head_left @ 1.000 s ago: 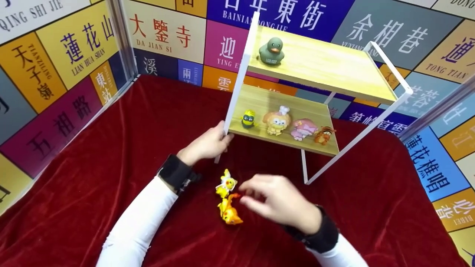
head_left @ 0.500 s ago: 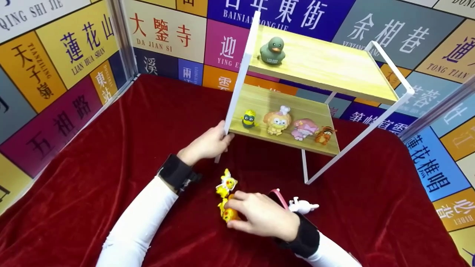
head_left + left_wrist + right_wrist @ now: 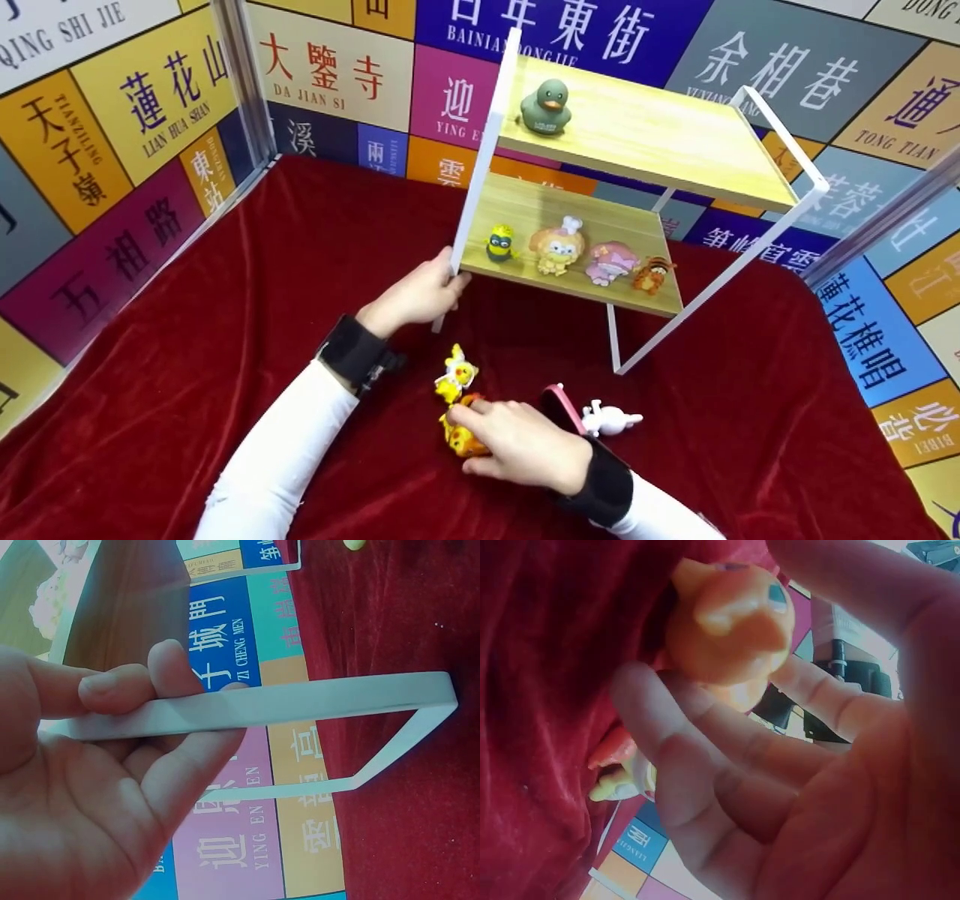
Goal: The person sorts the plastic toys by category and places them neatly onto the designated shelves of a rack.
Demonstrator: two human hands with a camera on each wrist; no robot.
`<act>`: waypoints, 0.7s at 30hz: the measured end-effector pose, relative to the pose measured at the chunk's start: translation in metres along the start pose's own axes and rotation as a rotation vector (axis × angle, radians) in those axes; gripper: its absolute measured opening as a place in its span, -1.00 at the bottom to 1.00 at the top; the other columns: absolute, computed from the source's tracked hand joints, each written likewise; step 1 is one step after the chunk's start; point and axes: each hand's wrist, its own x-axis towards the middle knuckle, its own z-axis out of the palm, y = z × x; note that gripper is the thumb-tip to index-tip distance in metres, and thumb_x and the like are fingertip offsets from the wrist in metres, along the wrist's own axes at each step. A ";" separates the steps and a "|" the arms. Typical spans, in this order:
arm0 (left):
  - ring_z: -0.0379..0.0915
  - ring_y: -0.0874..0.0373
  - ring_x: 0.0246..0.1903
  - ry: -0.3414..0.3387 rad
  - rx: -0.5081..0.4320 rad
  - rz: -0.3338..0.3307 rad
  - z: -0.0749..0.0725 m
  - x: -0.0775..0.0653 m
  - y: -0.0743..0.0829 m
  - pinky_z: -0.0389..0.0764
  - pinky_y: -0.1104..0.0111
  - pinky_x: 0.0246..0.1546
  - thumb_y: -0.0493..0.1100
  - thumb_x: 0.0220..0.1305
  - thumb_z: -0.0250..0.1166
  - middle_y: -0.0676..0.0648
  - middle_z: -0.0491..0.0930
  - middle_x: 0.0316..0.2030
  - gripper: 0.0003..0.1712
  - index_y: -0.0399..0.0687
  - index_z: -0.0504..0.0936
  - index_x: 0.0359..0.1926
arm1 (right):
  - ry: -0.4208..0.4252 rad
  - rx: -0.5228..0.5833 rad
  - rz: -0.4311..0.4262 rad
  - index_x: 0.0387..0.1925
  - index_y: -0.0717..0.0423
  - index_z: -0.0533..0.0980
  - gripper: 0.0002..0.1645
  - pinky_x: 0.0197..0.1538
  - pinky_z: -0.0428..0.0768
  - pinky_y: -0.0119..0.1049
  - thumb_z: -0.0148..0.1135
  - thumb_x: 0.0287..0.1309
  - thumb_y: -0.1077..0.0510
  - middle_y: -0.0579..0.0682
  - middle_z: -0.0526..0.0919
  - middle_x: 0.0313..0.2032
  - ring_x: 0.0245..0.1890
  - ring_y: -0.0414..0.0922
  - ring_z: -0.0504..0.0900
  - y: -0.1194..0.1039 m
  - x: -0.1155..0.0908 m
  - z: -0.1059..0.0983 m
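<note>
My left hand (image 3: 416,296) grips the front left post of a small two-tier shelf; in the left wrist view its fingers and thumb lie on both sides of the white frame (image 3: 337,701). Down on the red cloth, my right hand (image 3: 525,446) holds an orange toy figure (image 3: 465,444), partly hidden by the fingers. In the right wrist view the figure's round orange head (image 3: 731,622) shows between thumb and fingers. Just beyond it lies a yellow chick figure (image 3: 456,375) with white trim.
A green duck (image 3: 546,109) stands on the upper board. The lower board carries a minion figure (image 3: 499,244), a chef-hat figure (image 3: 557,247), a pink-hooded figure (image 3: 610,262) and a tiger figure (image 3: 652,275). Right of my right hand lie a white figure (image 3: 611,418) and a pink-edged object (image 3: 566,407).
My right hand has moved left and down onto the orange figure and closed round it, uncovering the white figure and pink-edged object. My left hand stays on the post.
</note>
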 end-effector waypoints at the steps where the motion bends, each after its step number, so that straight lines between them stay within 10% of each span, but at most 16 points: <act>1: 0.46 0.17 -0.50 0.000 0.000 -0.001 0.000 0.000 0.000 0.46 0.42 -0.55 -0.21 0.54 0.00 -0.08 0.48 -0.48 -0.65 -0.25 0.29 0.24 | 0.005 -0.007 -0.003 -0.01 -0.01 0.43 -0.44 -0.40 0.58 -0.29 0.51 0.04 -0.05 -0.12 0.55 -0.32 -0.43 -0.19 0.61 0.000 0.000 0.001; 13: 0.45 0.17 -0.50 0.000 -0.005 0.000 0.000 0.000 0.001 0.46 0.42 -0.52 -0.21 0.54 0.00 -0.07 0.47 -0.49 -0.64 -0.27 0.29 0.25 | 0.013 -0.005 -0.051 0.28 -0.03 0.39 -0.35 -0.27 0.64 -0.34 0.38 0.16 0.15 -0.01 0.53 -0.11 -0.44 -0.16 0.60 -0.002 -0.005 0.004; 21: 0.44 0.17 -0.51 0.001 -0.003 -0.004 0.001 0.000 0.001 0.45 0.42 -0.54 -0.21 0.55 -0.01 -0.07 0.46 -0.49 -0.63 -0.26 0.28 0.26 | 0.052 0.148 -0.062 0.03 -0.01 0.49 -0.49 -0.35 0.39 -0.54 0.31 -0.06 0.19 -0.10 0.45 -0.21 -0.42 -0.32 0.40 0.003 -0.007 -0.007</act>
